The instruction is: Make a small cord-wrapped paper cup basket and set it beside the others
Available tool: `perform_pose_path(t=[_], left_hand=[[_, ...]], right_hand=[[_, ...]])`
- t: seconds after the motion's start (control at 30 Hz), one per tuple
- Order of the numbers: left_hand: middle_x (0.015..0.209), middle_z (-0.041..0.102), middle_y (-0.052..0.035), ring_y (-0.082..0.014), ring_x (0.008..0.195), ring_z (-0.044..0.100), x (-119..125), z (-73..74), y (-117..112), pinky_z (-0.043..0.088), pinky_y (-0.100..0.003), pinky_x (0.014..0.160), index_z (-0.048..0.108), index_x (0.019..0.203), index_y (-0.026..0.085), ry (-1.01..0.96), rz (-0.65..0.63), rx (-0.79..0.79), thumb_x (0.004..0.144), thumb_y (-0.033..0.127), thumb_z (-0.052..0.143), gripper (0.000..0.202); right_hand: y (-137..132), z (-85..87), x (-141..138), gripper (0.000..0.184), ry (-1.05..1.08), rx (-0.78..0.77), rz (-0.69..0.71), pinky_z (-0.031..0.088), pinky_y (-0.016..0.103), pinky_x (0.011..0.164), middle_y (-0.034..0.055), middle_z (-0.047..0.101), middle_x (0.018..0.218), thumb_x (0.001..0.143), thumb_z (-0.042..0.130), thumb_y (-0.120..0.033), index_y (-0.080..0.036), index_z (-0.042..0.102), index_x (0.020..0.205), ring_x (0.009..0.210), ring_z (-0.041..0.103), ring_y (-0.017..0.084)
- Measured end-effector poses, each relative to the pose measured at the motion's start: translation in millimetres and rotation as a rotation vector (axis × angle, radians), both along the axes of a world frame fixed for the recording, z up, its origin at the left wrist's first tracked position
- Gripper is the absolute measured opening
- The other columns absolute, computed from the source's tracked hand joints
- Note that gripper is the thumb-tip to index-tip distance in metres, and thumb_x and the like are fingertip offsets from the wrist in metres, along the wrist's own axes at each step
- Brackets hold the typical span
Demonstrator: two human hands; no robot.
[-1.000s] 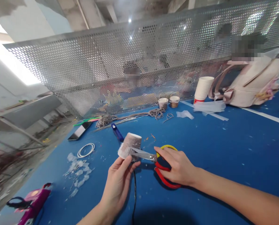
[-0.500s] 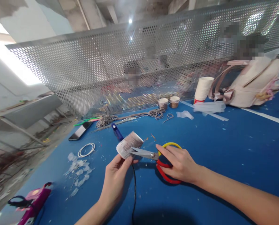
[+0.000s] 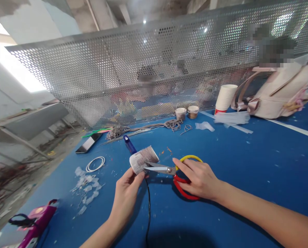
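Between the fingers and thumb of my left hand (image 3: 128,193) is a paper cup (image 3: 145,159) wrapped in grey-brown cord, lying tilted on its side above the table. My right hand (image 3: 199,179) grips scissors (image 3: 171,171) with one yellow and one red handle. Their blades are slightly apart and point left, with the tips at the cup's wrapped side. Whether the tips touch the cord I cannot tell. Behind the cup lies a blue-handled tool (image 3: 129,144), partly hidden by it. A black cable (image 3: 149,210) runs down toward the table's near edge.
Scraps of clear film (image 3: 88,189) and a white ring (image 3: 95,164) lie left, near a phone (image 3: 89,143). Cord bundles (image 3: 117,132), two small cups (image 3: 193,112), stacked paper cups (image 3: 225,99) and a pink backpack (image 3: 278,89) stand before the perforated metal screen (image 3: 97,75).
The cup has turned slightly in my left hand. The scissors have shifted a little, their tips staying by the cup. Both hands keep their holds.
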State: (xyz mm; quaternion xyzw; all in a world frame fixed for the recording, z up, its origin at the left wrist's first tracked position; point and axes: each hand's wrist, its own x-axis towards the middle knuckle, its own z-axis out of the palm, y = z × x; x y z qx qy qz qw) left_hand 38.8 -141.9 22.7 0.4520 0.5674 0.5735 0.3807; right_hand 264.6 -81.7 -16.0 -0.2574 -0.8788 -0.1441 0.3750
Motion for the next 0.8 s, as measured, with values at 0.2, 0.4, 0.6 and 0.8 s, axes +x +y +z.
perform_pose_path(t=[0.2, 0.4, 0.6, 0.8], left_hand=[[0.076, 0.07, -0.0034, -0.0186, 0.072, 0.06, -2, 3.0, -1, 0.049, -0.025, 0.069, 0.074, 0.084, 0.016, 0.084, -0.013, 0.004, 0.071, 0.029, 0.067, 0.019], [0.08, 0.071, -0.003, -0.016, 0.066, 0.058, 0, 6.5, -2, 0.048, -0.025, 0.066, 0.074, 0.087, 0.017, 0.088, -0.028, -0.019, 0.07, 0.029, 0.067, 0.022], [0.081, 0.07, -0.0039, -0.0142, 0.06, 0.055, -1, 6.9, -2, 0.047, -0.024, 0.062, 0.074, 0.086, 0.016, 0.079, -0.043, -0.03, 0.071, 0.027, 0.064, 0.02], [0.072, 0.069, -0.0022, -0.0137, 0.055, 0.053, 3, 11.6, -2, 0.047, -0.024, 0.059, 0.074, 0.08, 0.016, 0.072, -0.052, -0.052, 0.069, 0.03, 0.068, 0.019]], right_hand=[[4, 0.8, 3, 0.042, -0.022, 0.052, 0.044, 0.049, 0.029, 0.051, 0.0075, 0.061, 0.072, 0.09, 0.043, -0.029, -0.005, 0.053, 0.123, 0.061, 0.058, 0.018], [6, -1.7, 6, 0.046, -0.053, 0.042, 0.073, 0.049, 0.03, 0.05, 0.007, 0.06, 0.072, 0.092, 0.044, -0.032, -0.004, 0.047, 0.129, 0.059, 0.057, 0.018], [7, -2.6, 6, 0.041, -0.057, 0.06, 0.084, 0.048, 0.027, 0.048, 0.0062, 0.06, 0.071, 0.094, 0.041, -0.03, -0.004, 0.049, 0.125, 0.057, 0.057, 0.016], [7, -5.5, 3, 0.045, -0.042, -0.016, 0.103, 0.049, 0.029, 0.048, 0.0082, 0.062, 0.075, 0.094, 0.041, -0.032, -0.004, 0.047, 0.128, 0.062, 0.059, 0.018]])
